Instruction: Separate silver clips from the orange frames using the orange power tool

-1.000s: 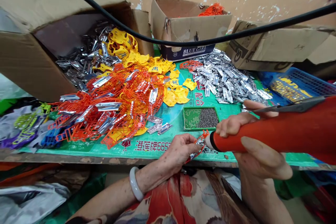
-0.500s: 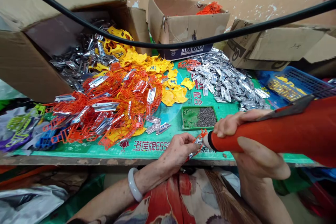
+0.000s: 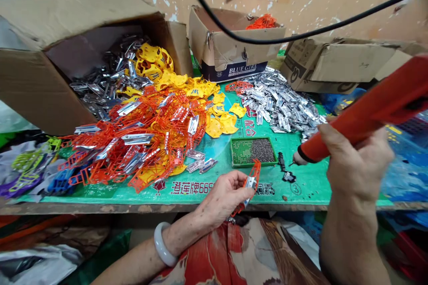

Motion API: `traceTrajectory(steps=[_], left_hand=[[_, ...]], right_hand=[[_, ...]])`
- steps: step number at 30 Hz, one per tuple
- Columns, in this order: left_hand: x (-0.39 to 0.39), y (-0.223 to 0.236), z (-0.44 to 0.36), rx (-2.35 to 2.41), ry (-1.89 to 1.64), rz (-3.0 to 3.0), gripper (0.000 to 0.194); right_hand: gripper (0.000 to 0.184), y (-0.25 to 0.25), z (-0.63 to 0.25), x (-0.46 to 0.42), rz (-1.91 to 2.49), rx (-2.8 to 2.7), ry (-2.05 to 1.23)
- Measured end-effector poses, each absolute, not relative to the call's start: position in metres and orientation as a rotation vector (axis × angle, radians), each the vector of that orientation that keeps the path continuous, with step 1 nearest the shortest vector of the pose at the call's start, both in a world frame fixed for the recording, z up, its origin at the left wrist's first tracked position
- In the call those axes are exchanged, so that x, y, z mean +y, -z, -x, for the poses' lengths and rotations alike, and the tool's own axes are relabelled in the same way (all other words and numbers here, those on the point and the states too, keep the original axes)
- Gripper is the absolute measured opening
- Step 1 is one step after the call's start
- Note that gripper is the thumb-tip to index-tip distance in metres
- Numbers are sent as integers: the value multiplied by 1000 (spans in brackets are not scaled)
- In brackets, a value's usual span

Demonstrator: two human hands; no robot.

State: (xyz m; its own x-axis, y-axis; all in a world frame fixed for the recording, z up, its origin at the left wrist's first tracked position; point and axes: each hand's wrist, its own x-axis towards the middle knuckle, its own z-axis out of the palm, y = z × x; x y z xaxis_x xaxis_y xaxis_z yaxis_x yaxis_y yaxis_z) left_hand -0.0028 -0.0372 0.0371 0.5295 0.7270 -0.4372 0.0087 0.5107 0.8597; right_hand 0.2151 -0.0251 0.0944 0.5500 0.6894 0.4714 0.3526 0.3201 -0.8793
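Observation:
Pinched between the thumb and fingers of my left hand (image 3: 230,193) is an orange plastic frame (image 3: 256,171) with a silver plate on it, held at the table's front edge. My right hand (image 3: 357,167) is wrapped round a red electric screwdriver (image 3: 364,116), whose tip points down and left, apart from the frame. A green tray (image 3: 239,151) of small dark screws (image 3: 262,150) lies just beyond my left hand. Between the tray and the screwdriver tip are small black parts (image 3: 288,176).
A heap of orange frames (image 3: 133,142) and yellow pieces (image 3: 222,124) covers the left side. Silver plates (image 3: 281,100) are piled behind the tray. Cardboard boxes (image 3: 240,49) line the wall. A black cable (image 3: 267,41) hangs across the view.
My right hand has lifted the screwdriver off the orange frame and moved it right and up. My left hand keeps hold of the frame, which now shows more fully.

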Motion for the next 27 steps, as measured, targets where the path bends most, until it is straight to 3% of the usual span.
traceTrajectory(steps=[3, 4, 6, 10, 16, 19, 23, 27], left_hand=[[-41, -40, 4, 857, -563, -936, 21], [-42, -40, 4, 842, -576, -932, 20], [-44, -41, 4, 832, -603, -924, 18], [-50, -43, 2, 802, -642, -944, 16], [-60, -48, -1, 747, -603, -1002, 19], [-66, -58, 9, 839, -655, -1195, 15], [-64, -73, 27, 1143, -1031, -1488, 12], [-54, -71, 30, 1092, -990, -1212, 45]], right_hand=[[84, -79, -202, -49, 1456, -1052, 101], [85, -73, -194, -60, 1480, -1125, 77], [68, -62, -177, -80, 1514, -1403, -204], [71, -51, -154, -103, 1526, -1772, -773], [46, -44, -155, -103, 1461, -1675, -989], [52, -30, -161, -102, 1235, -1342, -1332], [66, -18, -167, -101, 914, -947, -1557], [74, -17, -165, -101, 874, -810, -1601]])
